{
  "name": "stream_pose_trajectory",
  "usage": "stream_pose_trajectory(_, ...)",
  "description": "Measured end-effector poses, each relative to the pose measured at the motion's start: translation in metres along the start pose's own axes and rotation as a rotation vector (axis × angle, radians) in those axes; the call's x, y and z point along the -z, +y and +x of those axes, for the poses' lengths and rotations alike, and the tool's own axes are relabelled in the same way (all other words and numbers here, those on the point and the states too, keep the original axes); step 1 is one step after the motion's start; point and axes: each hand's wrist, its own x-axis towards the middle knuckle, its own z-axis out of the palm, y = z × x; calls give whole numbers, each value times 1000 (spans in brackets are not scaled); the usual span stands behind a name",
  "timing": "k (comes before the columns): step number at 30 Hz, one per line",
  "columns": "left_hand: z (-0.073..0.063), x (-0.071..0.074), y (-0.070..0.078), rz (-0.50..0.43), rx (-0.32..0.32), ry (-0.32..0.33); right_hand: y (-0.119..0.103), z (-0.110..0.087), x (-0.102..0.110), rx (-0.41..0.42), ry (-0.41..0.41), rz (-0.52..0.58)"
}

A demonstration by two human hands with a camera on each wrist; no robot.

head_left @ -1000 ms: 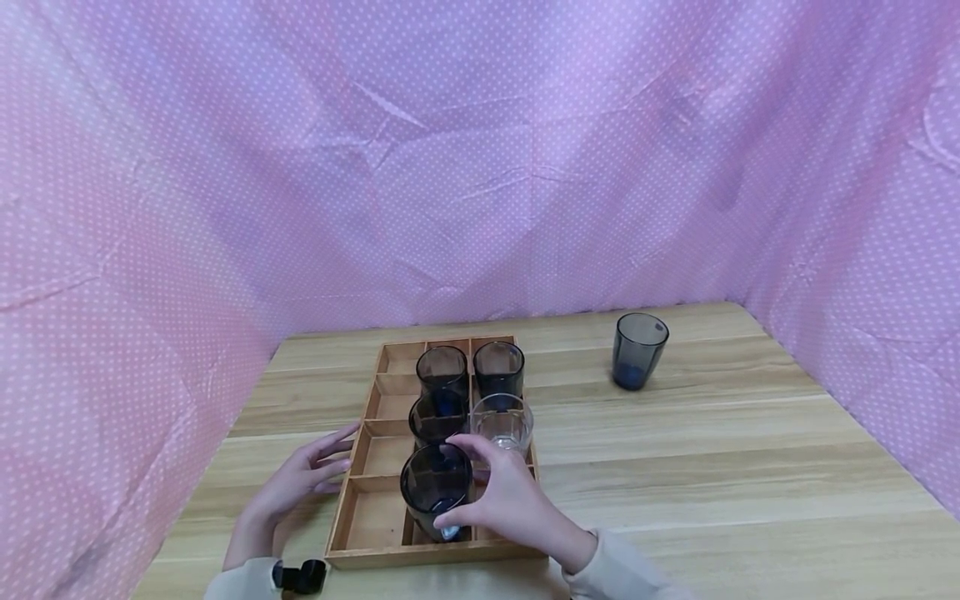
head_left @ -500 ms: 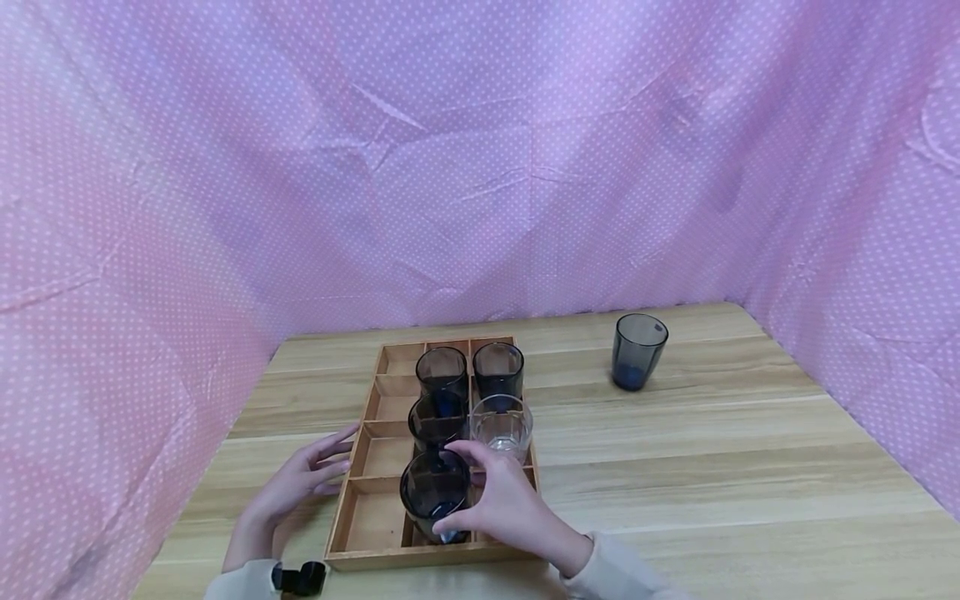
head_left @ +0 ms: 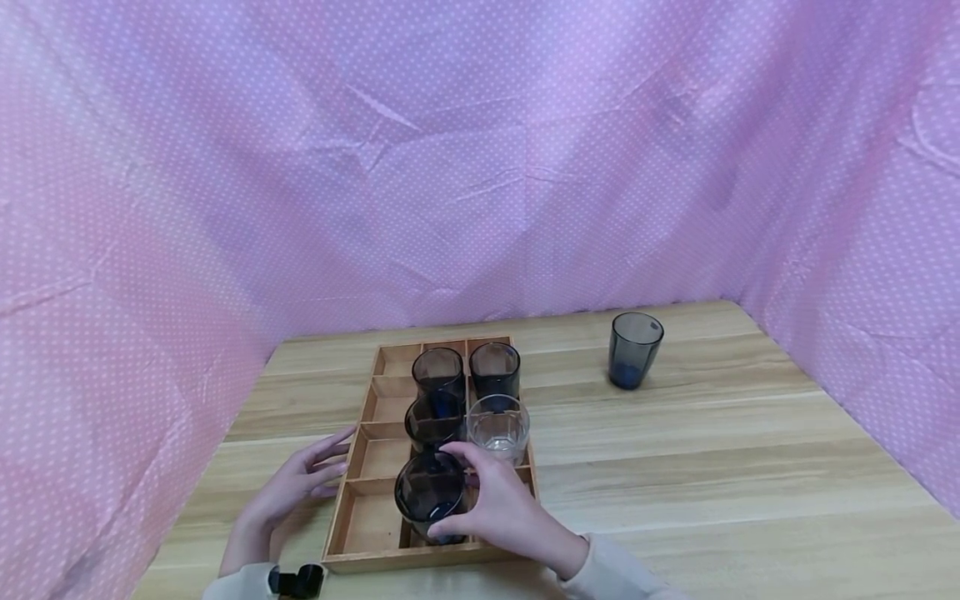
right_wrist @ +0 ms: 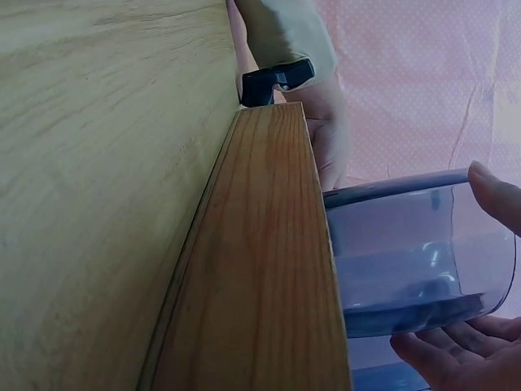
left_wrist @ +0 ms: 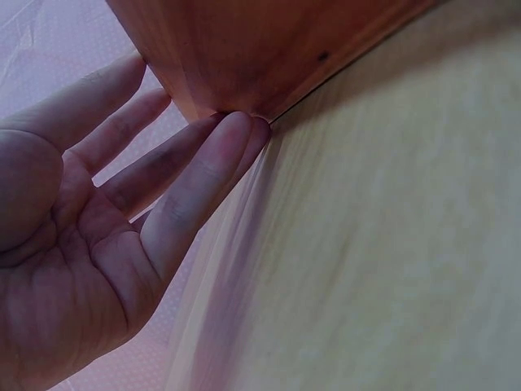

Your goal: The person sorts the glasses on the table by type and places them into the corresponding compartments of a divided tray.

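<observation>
My right hand [head_left: 506,512] holds a dark tinted drinking glass [head_left: 429,492] by its sides, thumb and fingers on opposite sides. This glass [right_wrist: 399,252] stands in the front middle compartment of a divided wooden tray [head_left: 375,560]; its base is hidden behind the tray's front wall in the right wrist view. My left hand [head_left: 296,483] rests its fingertips against the tray's left side, with the fingers extended. In the left wrist view, these fingers [left_wrist: 195,179] touch the tray's outer wall [left_wrist: 269,57] low by the tabletop.
Behind the held glass, a dark glass [head_left: 433,423], another dark glass [head_left: 438,373], a third [head_left: 495,373] and a clear glass [head_left: 498,429] fill tray compartments. One more dark glass [head_left: 632,354] stands on the wooden table [head_left: 675,467] at right. Pink dotted cloth [head_left: 480,183] surrounds the table.
My right hand and the dark glass have sunk slightly in the front middle compartment. The left hand stays at the tray's side. The whole head view has shifted a little.
</observation>
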Motion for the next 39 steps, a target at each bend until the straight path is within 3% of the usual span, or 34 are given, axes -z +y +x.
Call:
stream_pose_trajectory(10, -1, 1, 2, 2, -11, 1, 0, -8, 7, 16, -48, 84)
stream_pose_trajectory(21, -2, 2, 1, 9, -8, -11, 4, -16, 38, 33, 15, 211)
stream_pose_trajectory(26, -2, 4, -2, 2, -31, -37, 13, -16, 58, 29, 100, 235)
stream_pose_trajectory(39, 1, -1, -5, 10, -21, -8, 64, -37, 129, -23, 413, 123)
